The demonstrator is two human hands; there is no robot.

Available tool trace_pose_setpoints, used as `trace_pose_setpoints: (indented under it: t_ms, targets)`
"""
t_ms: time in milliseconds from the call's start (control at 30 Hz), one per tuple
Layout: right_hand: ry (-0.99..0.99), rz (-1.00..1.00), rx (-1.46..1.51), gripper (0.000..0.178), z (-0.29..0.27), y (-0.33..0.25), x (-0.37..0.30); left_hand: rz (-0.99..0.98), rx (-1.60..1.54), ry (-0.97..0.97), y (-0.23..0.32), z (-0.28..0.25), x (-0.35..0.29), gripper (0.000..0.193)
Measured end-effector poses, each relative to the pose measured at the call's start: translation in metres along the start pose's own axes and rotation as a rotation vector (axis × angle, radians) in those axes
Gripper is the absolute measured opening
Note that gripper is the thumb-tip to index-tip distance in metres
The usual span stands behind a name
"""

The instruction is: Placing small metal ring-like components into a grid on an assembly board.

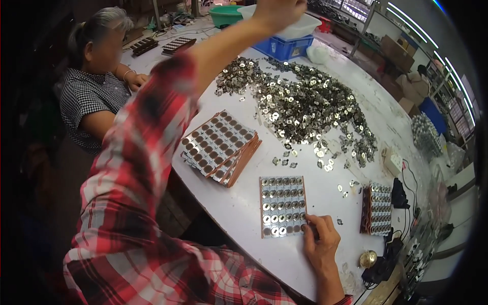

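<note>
A flat panel (283, 207) with rows of round spots lies in front of me. Shiny metal clips sit on most of its spots; a few in the lowest row show bare dark discs. My right hand (324, 239) is at the panel's lower right corner, thumb and forefinger bent toward each other over its edge. Whatever is between those fingertips is too small to make out. My left arm reaches far across the table, and my left hand (278, 14) is raised near the white basin, its fingers partly cut off by the upper edge.
A big heap of loose metal clips (310, 104) covers the far middle. Stacked panels with bare discs (221, 142) stand left, filled panels (378, 208) right. Nearby are a blue crate (290, 48), power strip (392, 161) and brass-coloured ball (368, 259). Another person (96, 81) sits at left.
</note>
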State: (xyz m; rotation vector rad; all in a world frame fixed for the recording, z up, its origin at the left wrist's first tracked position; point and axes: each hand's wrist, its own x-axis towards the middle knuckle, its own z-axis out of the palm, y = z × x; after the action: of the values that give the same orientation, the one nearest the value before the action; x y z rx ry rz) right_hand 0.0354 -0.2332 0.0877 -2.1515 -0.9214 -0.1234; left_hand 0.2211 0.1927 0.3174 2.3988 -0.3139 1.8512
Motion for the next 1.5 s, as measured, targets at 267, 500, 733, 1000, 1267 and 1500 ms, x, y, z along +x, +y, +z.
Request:
trace_pose_setpoints:
  t_ms: [267, 500, 733, 1000, 1267, 1500]
  targets:
    - [0.001, 0.032, 0.021, 0.025, 0.001, 0.008, -0.012, -0.054, 0.134, -0.202, -0.031, 0.014, 0.056, 0.023]
    - [-0.032, 0.049, 0.036, 0.022, -0.007, 0.011, -0.01, -0.341, -0.191, -0.467, 0.091, -0.098, -0.005, 0.021]
    - [0.203, 0.082, 0.009, 0.02, -0.04, 0.035, 0.013, -0.018, -0.389, -0.774, 0.201, -0.218, -0.152, 0.035]
    - [0.16, 0.371, -0.057, 0.013, -0.053, 0.048, -0.005, -0.328, -0.469, -0.584, 0.262, -0.177, -0.292, 0.041]
    - [-0.09, 0.185, -0.083, 0.012, -0.038, 0.028, -0.003, -0.344, -0.452, -0.598, 0.26, -0.17, -0.308, 0.039]
    - [0.012, 0.058, -0.28, 0.007, -0.026, 0.038, -0.002, -0.337, -0.432, -0.615, 0.261, -0.173, -0.312, 0.04]
